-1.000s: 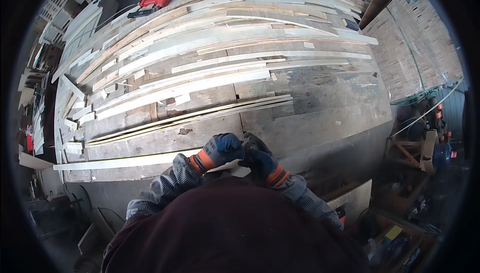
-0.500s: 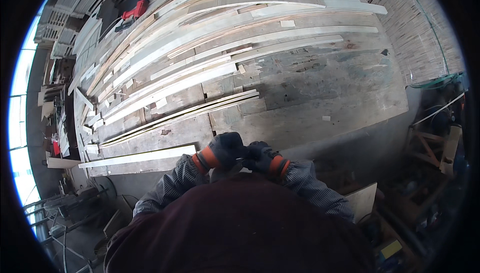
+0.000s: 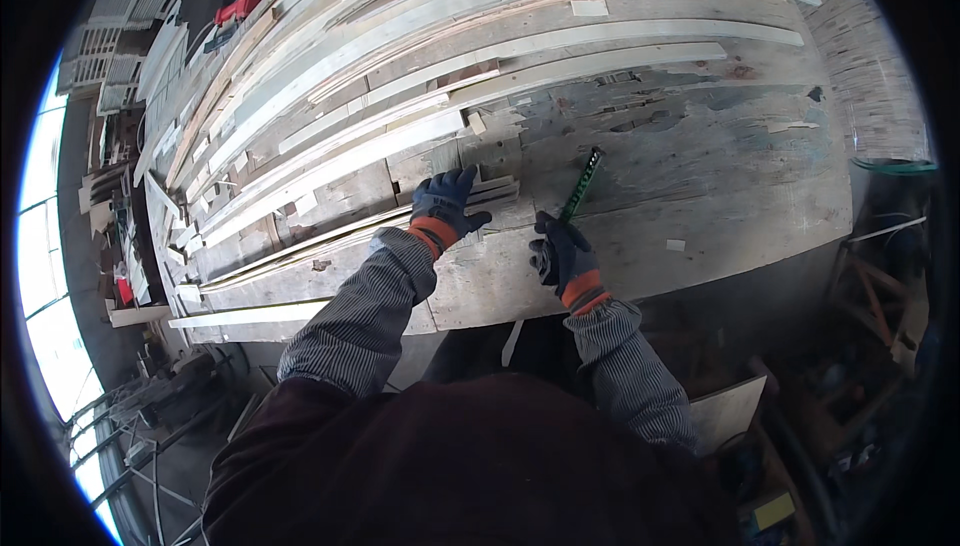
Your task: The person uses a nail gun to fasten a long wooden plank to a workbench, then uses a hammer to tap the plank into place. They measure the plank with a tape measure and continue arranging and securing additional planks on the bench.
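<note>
My left hand (image 3: 444, 204), in a dark glove with an orange cuff, lies over the right end of a bundle of thin wooden strips (image 3: 370, 230). Its fingers are stretched out and the thumb stands apart. To the right, my right hand (image 3: 566, 252) is closed around a slim green and black tool (image 3: 582, 186), whose narrow length points away from me over the table. Its exact kind is not clear, and the part inside the glove is hidden. Close to the table's near left edge lies a pale wooden strip (image 3: 250, 315), partly behind my left forearm.
Many long wooden strips (image 3: 390, 151) cover the far and left parts of the worn wooden table (image 3: 690, 186). A red power tool (image 3: 240, 1) lies at the far left. Small offcuts (image 3: 676, 245) are scattered about. A wooden board (image 3: 728, 412) leans below the table at right.
My hands were together near my chest and have moved apart, forward over the table. The left now rests on the strips; the green tool now shows in my right hand.
</note>
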### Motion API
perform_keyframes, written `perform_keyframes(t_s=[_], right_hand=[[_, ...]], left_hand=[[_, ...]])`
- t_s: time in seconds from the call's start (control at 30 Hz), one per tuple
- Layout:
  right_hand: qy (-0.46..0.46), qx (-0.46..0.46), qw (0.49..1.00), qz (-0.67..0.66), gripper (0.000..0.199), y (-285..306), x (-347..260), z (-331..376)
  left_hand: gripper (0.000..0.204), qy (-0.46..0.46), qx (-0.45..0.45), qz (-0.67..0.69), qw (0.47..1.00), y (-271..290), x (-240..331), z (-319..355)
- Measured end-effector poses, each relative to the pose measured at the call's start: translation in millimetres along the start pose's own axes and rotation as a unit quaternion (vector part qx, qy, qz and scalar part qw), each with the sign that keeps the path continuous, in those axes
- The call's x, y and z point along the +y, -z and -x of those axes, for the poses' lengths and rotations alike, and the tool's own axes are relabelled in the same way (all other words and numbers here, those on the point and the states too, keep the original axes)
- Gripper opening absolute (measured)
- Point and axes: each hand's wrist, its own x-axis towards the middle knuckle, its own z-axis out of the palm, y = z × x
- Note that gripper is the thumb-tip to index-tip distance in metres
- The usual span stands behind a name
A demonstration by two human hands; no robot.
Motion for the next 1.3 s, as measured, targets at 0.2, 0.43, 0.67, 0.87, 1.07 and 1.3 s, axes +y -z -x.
perform_keyframes(t_s=[0.2, 0.43, 0.67, 0.87, 1.07, 1.3], right_hand=[[0.080, -0.027, 0.996, 0.042, 0.029, -32, 2, -47], [0.076, -0.042, 0.995, 0.055, 0.027, -30, 6, -52], [0.080, 0.011, 0.996, -0.036, 0.028, -39, 0, -49], [0.068, -0.021, 0.997, 0.019, 0.027, -26, 0, -62], [0.096, -0.006, 0.990, 0.100, 0.024, -34, 4, -60], [0.000, 0.014, 0.999, 0.041, 0.025, -22, -7, -44]], left_hand=[[0.073, -0.042, -0.022, -0.024, 0.999, 0, 8, -15], [0.064, -0.068, 0.045, -0.023, 0.996, -13, -1, -15], [0.072, -0.059, 0.024, 0.008, 0.998, -17, -4, -17], [0.076, -0.070, 0.042, -0.024, 0.996, -20, -3, -18], [0.076, -0.058, 0.045, -0.043, 0.996, -13, 5, -17], [0.061, -0.068, -0.002, -0.009, 0.998, -14, -6, -29]])
